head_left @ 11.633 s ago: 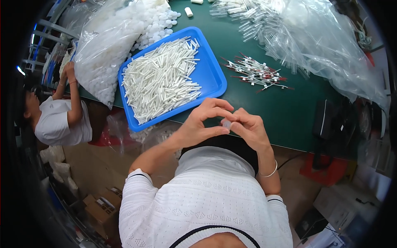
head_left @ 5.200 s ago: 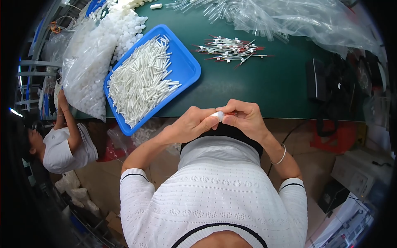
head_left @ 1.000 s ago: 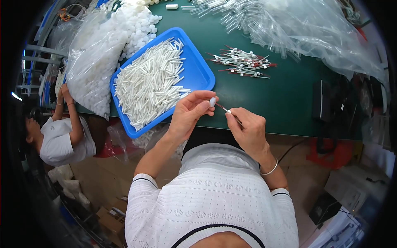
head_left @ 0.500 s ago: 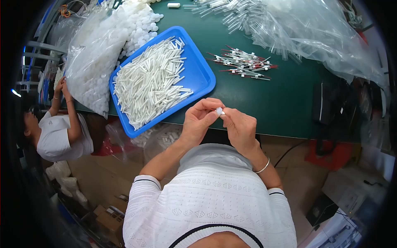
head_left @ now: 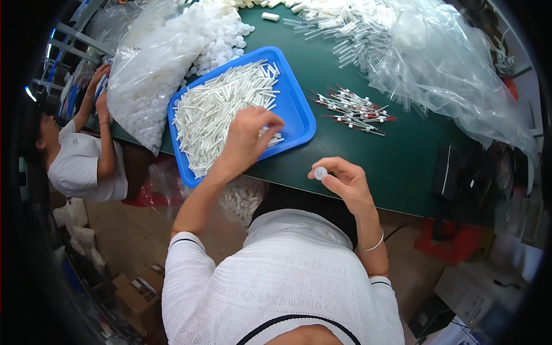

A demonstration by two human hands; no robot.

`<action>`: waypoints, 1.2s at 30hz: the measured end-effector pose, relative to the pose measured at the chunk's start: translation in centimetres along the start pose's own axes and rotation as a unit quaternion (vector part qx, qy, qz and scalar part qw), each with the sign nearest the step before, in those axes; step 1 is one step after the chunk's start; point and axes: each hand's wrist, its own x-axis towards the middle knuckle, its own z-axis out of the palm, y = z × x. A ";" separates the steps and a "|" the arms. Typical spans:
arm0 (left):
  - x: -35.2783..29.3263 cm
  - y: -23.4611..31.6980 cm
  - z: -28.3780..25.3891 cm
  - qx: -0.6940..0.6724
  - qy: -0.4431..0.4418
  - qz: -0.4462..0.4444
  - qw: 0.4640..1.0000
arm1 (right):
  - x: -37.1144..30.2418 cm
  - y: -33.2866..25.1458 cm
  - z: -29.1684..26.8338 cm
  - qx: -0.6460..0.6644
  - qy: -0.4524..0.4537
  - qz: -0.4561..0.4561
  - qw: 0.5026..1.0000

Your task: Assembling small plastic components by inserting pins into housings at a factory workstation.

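White cap (head_left: 320, 172), pinched by the right hand (head_left: 348, 181), faces up, seemingly for access, while at ten o'clock the left hand (head_left: 246, 136), contents unclear, curls over white sticks (head_left: 208, 109).

small round cap (head_left: 320, 173), whitish and translucent, its disc face turned up to view, pinched in the right grip (head_left: 349, 185). white sticks (head_left: 213, 109), short, slim, straight, heaped loose at mixed angles in a blue tray (head_left: 296, 118); left grip (head_left: 247, 135) over them, hiding some.
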 end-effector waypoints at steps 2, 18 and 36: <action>0.6 -2.5 0.4 0.208 0.049 0.039 0.976 | -0.1 -0.6 0.4 0.114 0.024 -0.010 0.993; -2.1 3.5 4.0 -0.501 -0.027 -0.166 0.849 | 1.1 -1.2 1.5 0.143 0.176 -0.240 0.944; -3.0 3.7 2.7 -0.225 0.010 0.000 0.974 | 0.9 -0.8 2.1 -0.093 0.162 -0.110 0.976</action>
